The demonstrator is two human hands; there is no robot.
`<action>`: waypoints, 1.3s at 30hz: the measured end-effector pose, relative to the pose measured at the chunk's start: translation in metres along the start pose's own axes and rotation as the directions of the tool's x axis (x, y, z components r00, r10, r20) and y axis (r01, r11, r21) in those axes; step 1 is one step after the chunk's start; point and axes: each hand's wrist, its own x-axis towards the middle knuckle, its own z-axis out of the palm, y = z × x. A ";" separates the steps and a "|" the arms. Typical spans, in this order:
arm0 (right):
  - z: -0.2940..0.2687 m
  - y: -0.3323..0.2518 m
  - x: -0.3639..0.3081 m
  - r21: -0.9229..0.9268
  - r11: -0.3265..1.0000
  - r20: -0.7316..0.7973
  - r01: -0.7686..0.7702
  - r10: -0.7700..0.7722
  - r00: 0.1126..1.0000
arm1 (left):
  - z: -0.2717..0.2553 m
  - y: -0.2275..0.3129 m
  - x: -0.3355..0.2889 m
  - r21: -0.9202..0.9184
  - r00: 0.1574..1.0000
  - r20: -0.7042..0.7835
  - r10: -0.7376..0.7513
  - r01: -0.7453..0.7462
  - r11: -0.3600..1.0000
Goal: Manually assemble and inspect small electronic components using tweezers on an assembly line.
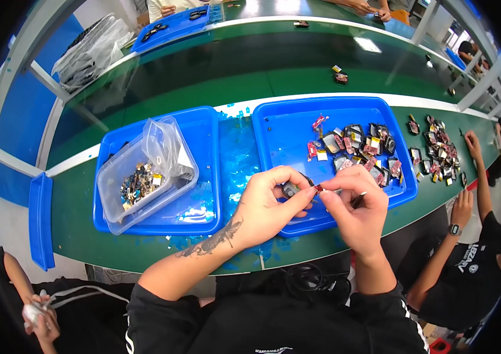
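Over the near edge of the right blue tray (327, 105), my left hand (274, 203) is closed around a small black device casing (289, 189). My right hand (353, 206) meets it with thumb and forefinger pinched at a small red circuit board (319, 189), which sits between both hands' fingertips. A thin dark tool with a metallic tip (359, 199) shows among the right hand's curled fingers; its kind is unclear. Beyond my hands, opened black casings (353, 133) with red boards and yellow-and-white parts lie heaped in the tray.
At left, another blue tray (208, 177) bears a clear plastic box (109, 177) of small parts and clear plastic bags (165, 147). More opened devices (439, 150) cover the green bench at right, beside a co-worker's hand (462, 206). A green conveyor (232, 71) runs behind.
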 end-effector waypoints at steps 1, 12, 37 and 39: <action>0.003 0.000 0.002 -0.101 0.991 0.000 0.086 -0.086 0.996 | 0.000 -0.001 -0.001 -0.015 1.000 -0.005 0.004 -0.004 1.000; 0.008 0.004 -0.001 -0.209 0.955 -0.026 0.210 -0.220 0.975 | 0.002 -0.016 -0.009 0.117 0.919 -0.171 0.354 -0.338 0.934; 0.015 -0.015 -0.018 0.638 0.616 0.201 -0.462 0.445 0.872 | 0.015 -0.004 -0.024 0.195 0.870 -0.205 0.448 -0.413 0.890; 0.014 -0.010 -0.017 0.493 0.793 0.135 -0.358 0.337 0.932 | 0.003 -0.006 -0.018 0.169 0.940 -0.084 0.330 -0.313 0.935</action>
